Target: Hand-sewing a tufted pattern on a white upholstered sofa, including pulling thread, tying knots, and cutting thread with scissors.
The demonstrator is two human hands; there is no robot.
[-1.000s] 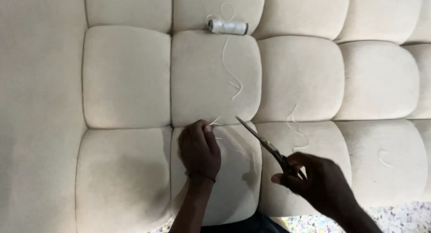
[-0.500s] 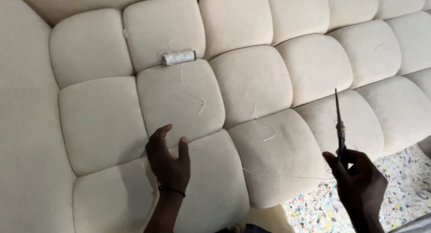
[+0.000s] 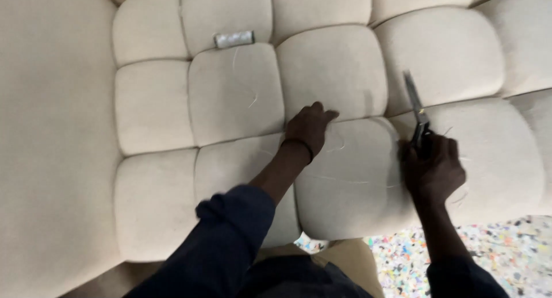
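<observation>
Since half a second ago both hands have slid up and inward across the cushion. Nearest me, my right hand (image 3: 432,167) is closed around the handles of the scissors (image 3: 417,111), whose blades run up and slightly left, away from me, over the seam. My left hand (image 3: 309,127) lies just left of it, fingers loosely curled and pressed on the tufted cream cushion (image 3: 351,177), holding nothing I can make out. Loose thread (image 3: 345,180) trails between the two hands. Farther off, up-left, the thread spool (image 3: 234,39) rests in a seam, nearer my left hand.

Two hands (image 3: 310,128) (image 3: 432,167), one scissors (image 3: 416,109), one thread spool (image 3: 234,39), one tufted cushion (image 3: 345,79).
</observation>
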